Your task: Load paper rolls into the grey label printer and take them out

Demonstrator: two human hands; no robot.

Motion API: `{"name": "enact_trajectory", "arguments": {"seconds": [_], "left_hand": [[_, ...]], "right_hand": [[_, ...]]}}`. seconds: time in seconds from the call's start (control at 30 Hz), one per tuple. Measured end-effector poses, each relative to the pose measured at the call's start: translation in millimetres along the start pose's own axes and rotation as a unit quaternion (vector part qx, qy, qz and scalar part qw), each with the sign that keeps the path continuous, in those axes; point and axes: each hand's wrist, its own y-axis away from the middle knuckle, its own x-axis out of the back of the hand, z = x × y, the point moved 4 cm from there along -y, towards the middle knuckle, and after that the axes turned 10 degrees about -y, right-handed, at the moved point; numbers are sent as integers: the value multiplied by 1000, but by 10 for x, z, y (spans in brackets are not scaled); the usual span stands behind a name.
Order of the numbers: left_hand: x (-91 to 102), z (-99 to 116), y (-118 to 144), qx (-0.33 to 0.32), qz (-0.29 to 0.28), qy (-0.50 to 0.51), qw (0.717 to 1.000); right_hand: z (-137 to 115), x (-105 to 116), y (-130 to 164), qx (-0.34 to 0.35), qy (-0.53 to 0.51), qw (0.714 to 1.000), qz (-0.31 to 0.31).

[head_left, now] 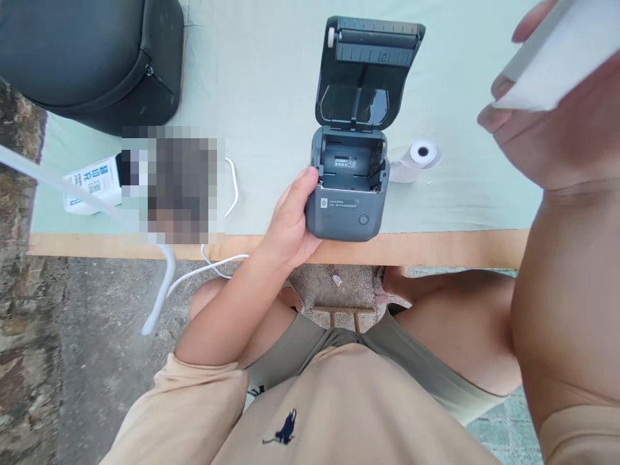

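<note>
My left hand (289,223) grips the left side of a dark grey label printer (334,223) at the table's front edge. The printer's lid (356,81) is swung up, and its inner bay (351,158) shows no roll. My right hand (557,152), raised close to the camera at the upper right, has its fingers around a white sheet-like item (562,61); its exact kind is cut off and blurred. Just right of the printer, a small white paper roll (420,155) lies on the cloth with a loose end trailing toward the printer.
A black bag (97,58) occupies the table's far left. Below it are a white box with blue print (92,184) and a pixelated patch. White cables (235,187) hang over the wooden table edge (436,248). A pale blurred strip (53,181) crosses the left.
</note>
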Motion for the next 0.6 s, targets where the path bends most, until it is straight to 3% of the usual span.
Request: {"name": "enact_trajectory", "arguments": {"seconds": [0.07,0.13,0.2,0.37,0.5,0.53,0.6], "left_hand": [[-5,12,6,-5,-1,-7,1000],[-7,18,9,-10,0,-11,1000],[-9,17,8,-13,-6,-9,1000],[-10,7,8,-11,-17,16,1000],[-23,15,13,-3,-14,17,1000],[-25,19,14,-2,-10,12,1000],[-24,20,17,5,0,2,1000]], "right_hand": [[232,84,-32,-39,-140,988,58],[392,147,-13,-29,-68,991,110],[502,169,39,-25,12,993,119],[658,177,107,-16,163,981,105],[778,216,146,-129,280,948,79],[757,219,174,-121,291,947,62],[629,203,254,-23,283,958,42]]}}
